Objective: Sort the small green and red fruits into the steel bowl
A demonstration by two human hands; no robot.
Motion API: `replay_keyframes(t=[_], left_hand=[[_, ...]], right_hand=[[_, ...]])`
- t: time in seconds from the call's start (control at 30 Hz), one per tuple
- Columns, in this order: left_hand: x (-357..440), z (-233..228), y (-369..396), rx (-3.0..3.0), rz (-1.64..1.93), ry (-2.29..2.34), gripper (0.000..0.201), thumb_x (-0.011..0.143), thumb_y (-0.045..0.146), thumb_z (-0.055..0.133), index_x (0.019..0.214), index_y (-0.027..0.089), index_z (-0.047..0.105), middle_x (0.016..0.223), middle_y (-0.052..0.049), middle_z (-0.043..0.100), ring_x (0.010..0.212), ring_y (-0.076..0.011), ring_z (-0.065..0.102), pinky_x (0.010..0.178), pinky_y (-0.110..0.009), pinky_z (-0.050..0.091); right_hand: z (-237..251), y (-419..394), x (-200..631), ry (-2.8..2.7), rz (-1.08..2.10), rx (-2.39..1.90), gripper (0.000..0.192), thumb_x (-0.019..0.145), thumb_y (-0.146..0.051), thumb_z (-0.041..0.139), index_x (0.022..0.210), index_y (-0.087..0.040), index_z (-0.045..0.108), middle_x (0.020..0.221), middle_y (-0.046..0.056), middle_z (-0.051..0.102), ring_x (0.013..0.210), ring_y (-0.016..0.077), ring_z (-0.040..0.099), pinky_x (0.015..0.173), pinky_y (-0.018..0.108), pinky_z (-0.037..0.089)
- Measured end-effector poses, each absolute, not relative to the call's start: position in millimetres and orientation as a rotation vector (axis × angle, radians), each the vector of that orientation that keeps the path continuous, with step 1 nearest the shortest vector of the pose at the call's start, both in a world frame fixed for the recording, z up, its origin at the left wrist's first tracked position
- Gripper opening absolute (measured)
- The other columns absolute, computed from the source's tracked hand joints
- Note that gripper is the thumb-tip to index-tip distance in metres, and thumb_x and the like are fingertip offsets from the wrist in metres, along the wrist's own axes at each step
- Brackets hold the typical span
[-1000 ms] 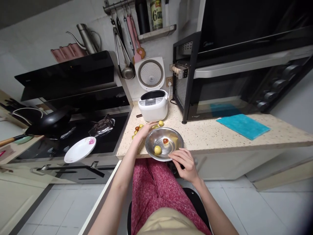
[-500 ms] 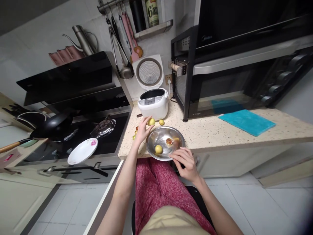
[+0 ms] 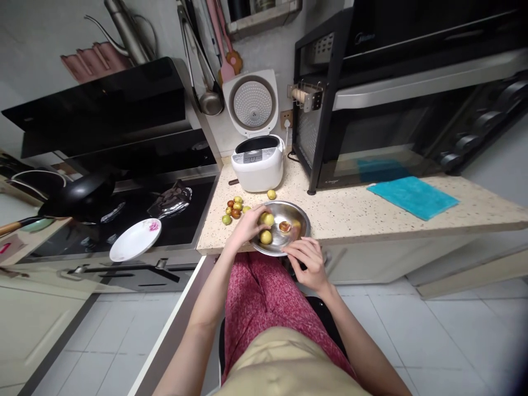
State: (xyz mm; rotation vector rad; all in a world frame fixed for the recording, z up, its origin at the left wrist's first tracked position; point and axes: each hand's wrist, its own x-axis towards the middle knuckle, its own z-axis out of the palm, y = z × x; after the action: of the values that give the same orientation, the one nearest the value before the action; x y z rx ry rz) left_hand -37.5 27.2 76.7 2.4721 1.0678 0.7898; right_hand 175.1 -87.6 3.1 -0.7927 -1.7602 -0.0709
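Note:
A shiny metal bowl [image 3: 303, 212] stands at the counter's front edge. Inside it lie a yellow-green jujube [image 3: 266, 237] and a jujube with reddish-brown skin [image 3: 284, 226]. My left hand [image 3: 249, 226] reaches over the bowl's left rim, thumb and fingers closed around another yellow-green jujube [image 3: 268, 219]. At the near right rim, my right hand [image 3: 307, 262] pinches the bowl's edge with its fingertips. Several green and brown jujubes [image 3: 236, 213] lie in a cluster left of the bowl, and a single yellow one [image 3: 271, 194] sits behind it.
Behind the bowl stands a white rice cooker [image 3: 259, 173] with its lid raised. A blue cloth [image 3: 412, 197] lies on the counter at right, before a black oven [image 3: 371, 143]. To the left, a white plate [image 3: 134, 242] rests at the front of the gas stove [image 3: 198, 203].
My left hand has carried its jujube from behind the bowl's left side down into the bowl. My right hand stays at the rim. The view has tilted slightly downward.

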Motion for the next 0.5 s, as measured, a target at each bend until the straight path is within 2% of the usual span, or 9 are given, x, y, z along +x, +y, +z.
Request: replay_keyframes(t=[0.3,0.5], left_hand=[[-37.0,70.3,26.5,2.553,0.694,1.076,0.032,0.087,0.012,0.070,0.118,0.020,0.067,0.118,-0.010,0.070,0.108,-0.0292,0.068,0.097,-0.042,0.055],[-37.2,74.6,22.9,2.528,0.776,0.995,0.030,0.093,0.016,0.065,0.123,0.020,0.067,0.129,-0.012,0.068,0.121,-0.0296,0.066,0.107,-0.045,0.052]], right_hand=[[-2.6,-86.0,172.2,-1.717,-0.094,-0.788,0.033,0.093,-0.006,0.060,0.114,-0.027,0.075,0.099,0.003,0.079,0.091,0.0198,0.073,0.100,0.046,0.051],[-4.8,-84.6,171.9,-1.706,-0.120,-0.765,0.035,0.091,-0.004,0.061,0.116,-0.025,0.074,0.101,0.004,0.080,0.096,0.0203,0.074,0.101,0.045,0.052]])
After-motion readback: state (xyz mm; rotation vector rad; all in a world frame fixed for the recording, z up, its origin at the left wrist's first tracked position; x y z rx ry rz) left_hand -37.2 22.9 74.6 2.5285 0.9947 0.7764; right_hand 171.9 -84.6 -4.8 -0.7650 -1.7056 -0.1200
